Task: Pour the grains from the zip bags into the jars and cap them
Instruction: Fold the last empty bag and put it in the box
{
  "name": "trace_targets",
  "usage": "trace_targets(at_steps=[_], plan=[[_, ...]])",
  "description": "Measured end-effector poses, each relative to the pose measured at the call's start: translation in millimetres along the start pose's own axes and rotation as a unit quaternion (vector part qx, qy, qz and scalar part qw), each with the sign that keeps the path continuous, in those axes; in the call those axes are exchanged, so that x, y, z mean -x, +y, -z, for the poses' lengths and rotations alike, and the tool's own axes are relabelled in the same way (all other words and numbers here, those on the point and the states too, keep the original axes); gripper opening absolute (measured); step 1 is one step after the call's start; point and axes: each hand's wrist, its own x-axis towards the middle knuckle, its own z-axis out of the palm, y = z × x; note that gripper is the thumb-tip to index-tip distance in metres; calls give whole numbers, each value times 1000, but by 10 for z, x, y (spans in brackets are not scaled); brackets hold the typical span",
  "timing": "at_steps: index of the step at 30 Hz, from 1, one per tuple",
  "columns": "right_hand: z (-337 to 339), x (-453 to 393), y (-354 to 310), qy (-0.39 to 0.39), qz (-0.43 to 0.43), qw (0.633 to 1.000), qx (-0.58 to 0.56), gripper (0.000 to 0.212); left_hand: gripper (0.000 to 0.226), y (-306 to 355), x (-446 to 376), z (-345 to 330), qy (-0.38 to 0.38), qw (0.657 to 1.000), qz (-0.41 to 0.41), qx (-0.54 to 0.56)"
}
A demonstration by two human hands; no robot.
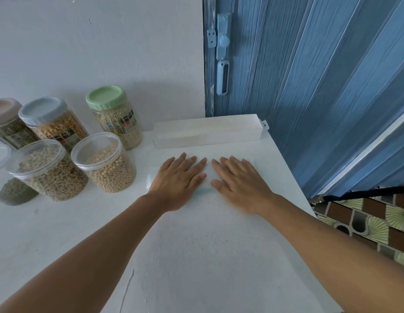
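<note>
Left hand (179,181) and right hand (240,184) flat, fingers straight, side by side on white desk (196,256), holding nothing; capped grain jars (106,163) well left.

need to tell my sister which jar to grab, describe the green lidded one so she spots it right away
On the white table, look to the cluster of clear plastic grain jars at the left by the wall. The tall clear jar with the pale green screw lid stands at the cluster's right rear, nearest the long white box. It alone has a green lid.
</note>
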Motion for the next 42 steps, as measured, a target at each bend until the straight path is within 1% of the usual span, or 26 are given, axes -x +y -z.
trace_targets(at_steps=[3, 5, 6, 8, 9, 10, 11, 12, 14, 17, 21, 26, 32, 34, 37, 40, 42], plan=[[29, 5, -2, -6, -4, 1000, -5, 68, 69, 17, 14, 28, -24, 1000, 4, -4], [54, 14, -7, -18, -5, 1000, -25, 63, 72, 21, 1, 78, -46, 999, 6, 11], [79, 12, 1, -29, -6, 999, -38, 60, 69, 31, -21, 159, -68, 997, 8, 26], [142, -3, 30, -60, 1, 997, -48, 60, 58, 28, -52, 428, -138, 983, 25, 116], [184, -20, 51, -73, 7, 996, -47, 60, 63, 2, -56, 595, -180, 969, 32, 165], [233, -36, 71, -86, 16, 995, -48, 62, 72, -38, -49, 743, -217, 958, 32, 183], [296, -47, 83, -97, 22, 993, -58, 66, 81, -85, -34, 855, -241, 956, 27, 166], [375, -57, 87, -107, 22, 991, -73, 72, 87, -132, -21, 909, -247, 958, 25, 144], [521, -82, 87, -120, 14, 989, -80, 84, 94, -163, -27, 903, -230, 966, 34, 115], [640, -142, 62, -135, 15, 991, -1, 96, 105, -92, -70, 802, -221, 973, 42, 54], [704, -212, 26, -143, 16, 989, 27, 100, 109, -38, -68, 768, -213, 975, 48, -23], [700, -271, 55, -155, -9, 988, 15, 104, 104, -15, -17, 838, -219, 973, 65, 5], [788, -173, 4, -156, 4, 987, -45, 110, 88, 94, 76, 906, -203, 977, 64, 6], [803, -122, -15, -147, 7, 988, -42, 114, 87, 108, 130, 901, -181, 982, 52, -3], [856, -44, -47, -141, -10, 988, -53, 117, 94, 89, 213, 880, -134, 990, 38, -6], [904, -1, -102, -109, -23, 991, -70, 110, 95, 30, 277, 889, -88, 995, 40, 4], [937, -16, -160, -81, -10, 994, -68, 100, 92, -30, 280, 955, -50, 998, 35, -3]])
